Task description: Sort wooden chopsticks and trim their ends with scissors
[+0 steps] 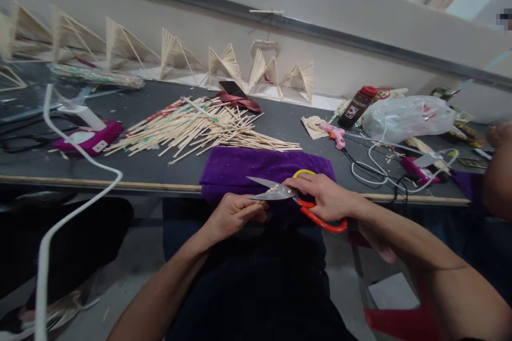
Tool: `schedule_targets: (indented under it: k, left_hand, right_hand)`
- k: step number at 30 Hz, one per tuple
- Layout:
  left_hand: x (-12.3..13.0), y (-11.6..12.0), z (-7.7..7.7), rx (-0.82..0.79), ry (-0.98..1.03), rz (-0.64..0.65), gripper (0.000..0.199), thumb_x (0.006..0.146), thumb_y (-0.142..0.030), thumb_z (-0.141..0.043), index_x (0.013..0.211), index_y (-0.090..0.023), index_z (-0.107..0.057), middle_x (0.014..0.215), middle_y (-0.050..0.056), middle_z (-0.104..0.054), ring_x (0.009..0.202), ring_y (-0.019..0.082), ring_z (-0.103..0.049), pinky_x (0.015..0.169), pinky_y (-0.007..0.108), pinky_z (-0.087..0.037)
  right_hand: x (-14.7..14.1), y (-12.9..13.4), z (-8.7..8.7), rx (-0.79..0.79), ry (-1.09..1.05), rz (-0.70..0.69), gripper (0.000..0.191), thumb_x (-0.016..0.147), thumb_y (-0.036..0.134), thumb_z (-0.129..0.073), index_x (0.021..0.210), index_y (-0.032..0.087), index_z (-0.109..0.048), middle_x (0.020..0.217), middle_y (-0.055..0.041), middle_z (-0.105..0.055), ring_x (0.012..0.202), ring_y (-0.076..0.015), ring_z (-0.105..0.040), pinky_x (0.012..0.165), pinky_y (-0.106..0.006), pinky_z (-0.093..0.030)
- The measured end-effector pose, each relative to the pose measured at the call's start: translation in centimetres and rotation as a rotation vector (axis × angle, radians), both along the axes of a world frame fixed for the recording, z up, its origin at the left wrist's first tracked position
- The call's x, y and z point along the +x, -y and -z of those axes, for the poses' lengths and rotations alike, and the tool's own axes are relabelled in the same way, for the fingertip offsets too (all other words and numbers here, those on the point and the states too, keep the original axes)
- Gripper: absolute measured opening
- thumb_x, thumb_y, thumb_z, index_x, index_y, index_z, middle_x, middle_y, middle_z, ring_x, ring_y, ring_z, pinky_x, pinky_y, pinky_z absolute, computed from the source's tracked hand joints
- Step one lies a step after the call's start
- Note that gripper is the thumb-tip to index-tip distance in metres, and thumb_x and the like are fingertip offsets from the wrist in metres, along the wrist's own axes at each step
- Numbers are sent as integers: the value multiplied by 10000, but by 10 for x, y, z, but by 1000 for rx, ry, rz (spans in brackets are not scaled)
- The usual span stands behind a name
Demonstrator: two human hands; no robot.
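My right hand (322, 196) grips scissors (280, 192) with one red and one yellow handle loop; their blades are apart and point left. My left hand (236, 214) is closed in a pinch just under the lower blade. A small pale piece (273, 188) shows between the blades, and what my left fingers hold is too small to make out. Beneath and behind the scissors, a purple cloth (256, 162) hangs over the table's front edge. A loose pile of thin wooden sticks (200, 128) lies just behind the cloth.
Fan-shaped stick structures (224, 64) line the back wall. A pink glue gun (335, 134), a dark bottle (357, 106) and a plastic bag (408, 117) stand or lie at the right. A white cable (96, 162) crosses the left side. Another person's arm (498, 181) is at the far right.
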State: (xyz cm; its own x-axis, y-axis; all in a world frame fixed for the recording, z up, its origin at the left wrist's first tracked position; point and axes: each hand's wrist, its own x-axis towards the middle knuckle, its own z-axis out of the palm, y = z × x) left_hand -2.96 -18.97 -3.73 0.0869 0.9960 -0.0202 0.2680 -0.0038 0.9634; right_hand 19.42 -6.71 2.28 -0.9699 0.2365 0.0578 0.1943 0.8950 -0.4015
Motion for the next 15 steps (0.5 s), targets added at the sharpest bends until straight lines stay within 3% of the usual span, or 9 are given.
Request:
schedule_targets:
  k: [9,13,15]
  left_hand:
    - [-3,-1,-7,-58,106,10,313,802,-395,-537,774,-138,-712,673,50,-678,604,127,-603,590,209,-476]
    - [-2,-1,-5,-124,211,-19,302,789,-399,-561,914,-157,-692,780,62,-702,707,166,-648,657,254,-508]
    - [-3,-1,-3,-96,235,-94,304,805,-396,-542,968,-174,-672,869,58,-702,797,184,-653,718,280,-513]
  right_hand:
    - [-4,-2,0,-33,3,38,527,724,181,-539,1243,188,-445,1001,-72,-571,859,-172,-513,743,-297,-413]
    - [-3,0,-3,-58,-2,79,541,721,187,-556,1251,205,-451,1006,-64,-582,841,-162,-518,737,-290,-414]
    - [-2,0,-3,-70,-20,124,539,724,206,-565,1253,211,-457,1021,-63,-588,828,-160,-523,739,-293,-417]
